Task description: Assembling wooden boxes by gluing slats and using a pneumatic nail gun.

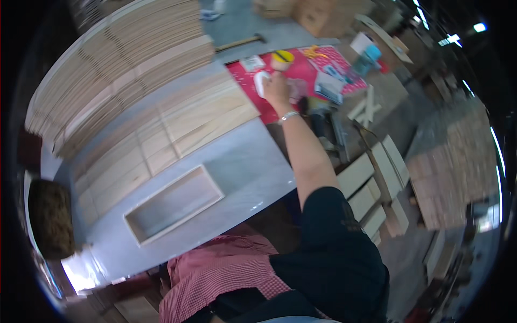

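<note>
My right hand [277, 90], with a bracelet at the wrist, reaches far out over a red patterned sheet [245, 81]. Its fingers close around a small white rounded object [261, 84]; motion blur hides its exact kind. Just beyond the hand is a tub with a yellow top [282, 57], a dark stick-like thing across it. A shallow, open rectangular wooden frame or box [207, 180] lies on the pale table [247, 161] in front of me. My left hand is out of view.
Flat wooden boards [156, 134] lie beyond the box, with tall stacks of thin wooden strips [124, 59] behind. A hammer [239, 42] lies at the far edge. A dark brown rough-textured object [51, 218] is at left. Wooden pieces [371, 188] sit at right.
</note>
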Available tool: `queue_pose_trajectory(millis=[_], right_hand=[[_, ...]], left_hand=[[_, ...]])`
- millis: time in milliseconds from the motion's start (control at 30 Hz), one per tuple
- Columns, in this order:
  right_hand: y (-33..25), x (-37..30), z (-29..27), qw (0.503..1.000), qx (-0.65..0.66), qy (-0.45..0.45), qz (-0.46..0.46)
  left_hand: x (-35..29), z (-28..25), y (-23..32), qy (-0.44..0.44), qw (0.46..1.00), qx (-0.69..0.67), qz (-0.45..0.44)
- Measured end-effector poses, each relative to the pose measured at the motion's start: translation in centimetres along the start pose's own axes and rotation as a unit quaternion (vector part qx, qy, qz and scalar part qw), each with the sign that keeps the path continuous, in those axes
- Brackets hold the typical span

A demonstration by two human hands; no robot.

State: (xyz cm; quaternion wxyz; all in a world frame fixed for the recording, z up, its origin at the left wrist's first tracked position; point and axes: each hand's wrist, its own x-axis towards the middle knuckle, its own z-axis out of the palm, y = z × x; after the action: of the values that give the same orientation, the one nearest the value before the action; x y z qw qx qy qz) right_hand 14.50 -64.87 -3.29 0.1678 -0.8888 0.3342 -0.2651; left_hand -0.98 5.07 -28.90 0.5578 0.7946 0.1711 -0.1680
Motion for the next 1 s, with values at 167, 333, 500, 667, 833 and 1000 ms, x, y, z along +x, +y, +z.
queue_pose_trajectory(millis=[167,333,500,667,833,1000], right_hand=[[2.0,1.9,-4.1,0.974,-0.220,-0.049,-0.003],[4.9,1.9,-3.9,0.946,-0.303,-0.113,-0.005],[6.9,1.9,-4.3,0.978,-0.194,-0.068,0.025],[6.5,-4.7,-11.4,0.974,-0.048,0.216,-0.047],[17.8,-17.5,-19.8,0.921,-0.130,0.362,0.060],[20.6,-26.7,-21.9,0.885,-0.222,-0.021,0.408]], left_hand=[[3.0,1.3,2.2,-0.039,0.998,0.022,0.032],[3.0,1.7,3.1,-0.057,0.997,0.036,0.049],[0.8,-3.5,2.2,-0.084,0.991,0.101,0.037],[-0.8,-7.0,1.3,-0.083,0.988,0.125,0.039],[-1.3,-3.1,0.1,-0.087,0.991,0.076,0.061],[-2.3,-2.3,-1.7,-0.067,0.994,0.035,0.075]])
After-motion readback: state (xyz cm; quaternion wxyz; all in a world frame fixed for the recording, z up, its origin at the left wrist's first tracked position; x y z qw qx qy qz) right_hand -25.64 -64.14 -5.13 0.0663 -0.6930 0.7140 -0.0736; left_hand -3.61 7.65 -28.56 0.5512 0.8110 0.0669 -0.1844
